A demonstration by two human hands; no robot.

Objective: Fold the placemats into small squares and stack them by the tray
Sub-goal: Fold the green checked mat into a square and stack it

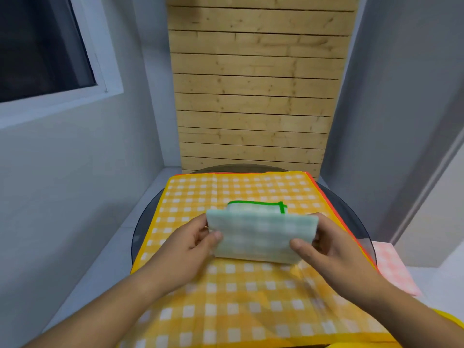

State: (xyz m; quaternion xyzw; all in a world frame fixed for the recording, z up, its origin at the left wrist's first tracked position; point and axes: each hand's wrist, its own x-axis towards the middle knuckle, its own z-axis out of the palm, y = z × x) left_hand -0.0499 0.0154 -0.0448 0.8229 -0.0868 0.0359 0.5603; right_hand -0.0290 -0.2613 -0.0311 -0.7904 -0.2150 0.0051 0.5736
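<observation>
folded green placemat (261,234), left hand (193,239), right hand (329,247)

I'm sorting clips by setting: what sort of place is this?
Probably a small room at home, perhaps a dining nook: a round glass table set in a corner, a window on the left, and a wood-slat panel behind.

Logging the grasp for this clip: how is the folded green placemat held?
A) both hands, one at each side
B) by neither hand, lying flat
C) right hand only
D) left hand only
A: the left hand and the right hand each pinch one side of the green placemat over the yellow placemat.
</observation>
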